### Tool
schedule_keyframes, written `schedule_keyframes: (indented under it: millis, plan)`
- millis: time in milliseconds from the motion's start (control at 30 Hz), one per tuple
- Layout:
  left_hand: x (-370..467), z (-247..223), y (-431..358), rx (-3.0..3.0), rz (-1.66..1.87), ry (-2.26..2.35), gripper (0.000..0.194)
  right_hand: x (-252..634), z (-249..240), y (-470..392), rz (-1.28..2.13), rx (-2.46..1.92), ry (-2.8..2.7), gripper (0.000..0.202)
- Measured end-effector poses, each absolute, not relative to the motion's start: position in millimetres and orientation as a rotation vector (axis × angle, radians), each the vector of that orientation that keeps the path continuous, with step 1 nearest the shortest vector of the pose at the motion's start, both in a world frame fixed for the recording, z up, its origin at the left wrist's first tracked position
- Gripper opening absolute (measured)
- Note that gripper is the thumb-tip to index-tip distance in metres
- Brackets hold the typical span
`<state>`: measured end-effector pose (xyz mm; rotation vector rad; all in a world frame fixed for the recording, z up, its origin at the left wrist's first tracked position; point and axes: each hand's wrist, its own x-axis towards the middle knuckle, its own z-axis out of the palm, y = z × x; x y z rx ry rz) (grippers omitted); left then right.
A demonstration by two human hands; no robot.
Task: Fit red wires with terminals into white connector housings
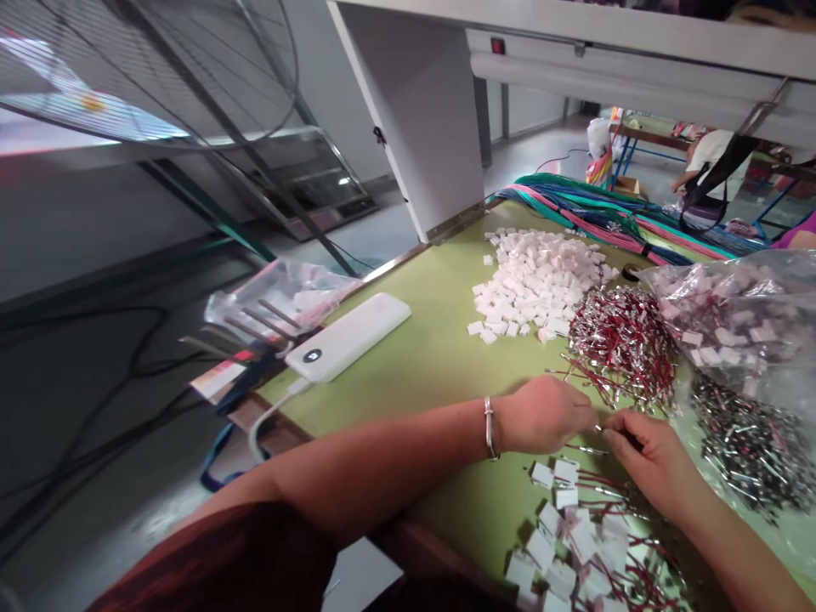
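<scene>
Bench point(439, 365), green-topped: carries all the stock below. Risk: parts lying by the near edge could drop if an arm sweeps them.

Wire bundle point(574, 200), teal, blue and pink, tied: along the far side. Risk: dragged forward, it might plough into the nearby stock.

Clear plastic bag point(752, 297), holding white pieces: at the right, beside the red leads. Risk: slumping would spill or mix contents.

Pile of white connector housings point(541, 276): loose, beyond the hands. Risk: strays at its fringe may scatter if brushed.

Group of housings with red leads point(583, 544): nearest the body, beside the right forearm. Risk: leads could tangle, or pull loose if snagged.

Heap of red leads point(625, 340), metal-ended: just beyond the hands. Risk: drawing out one could lift several.

Heap of dark metal-ended parts point(752, 442): right of the right hand. Risk: an elbow nudge could mix it with the reds.

White power bank point(354, 336), cable attached: left side. Risk: a caught cable might tug it off.

Left hand point(541, 415): fingertips pinching a small metal-tipped piece point(599, 428). Right hand point(656, 463): thumb and forefinger pinching at the same piece. Exact type too small to tell. Risk: uneven pull or slipping grip could bend or drop it.
</scene>
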<state>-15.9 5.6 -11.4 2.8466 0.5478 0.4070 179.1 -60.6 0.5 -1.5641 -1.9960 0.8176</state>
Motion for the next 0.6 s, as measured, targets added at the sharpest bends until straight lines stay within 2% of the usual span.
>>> schedule_keyframes:
  millis: [133, 267, 367, 500, 600]
  plan:
    - [-16.2, -8.6, 11.9, 2.892, 0.459, 0.596, 0.014, 185.5, -0.6, -55.4, 0.79, -1.582, -2.016, 0.024]
    - [-26.1, -3.5, 28.5, 2.706, 0.619, 0.772, 0.023, 210.1, 0.9, -48.3, 0.653, -1.623, -2.046, 0.024]
    - [-29.0, -5.9, 32.4, 2.511, 0.63, 0.708, 0.021, 222.0, 3.3, -47.3, 0.614, -1.676, -2.138, 0.027]
    - [-18.1, -14.7, 18.2, 2.444, 0.57, 0.676, 0.018, 207.2, 0.4, -52.6, 0.347, -1.641, -2.278, 0.027]
    - [-13.9, -16.7, 12.2, 2.464, 0.63, 0.595, 0.02, 187.9, -8.4, -57.4, 0.343, -1.587, -2.284, 0.033]
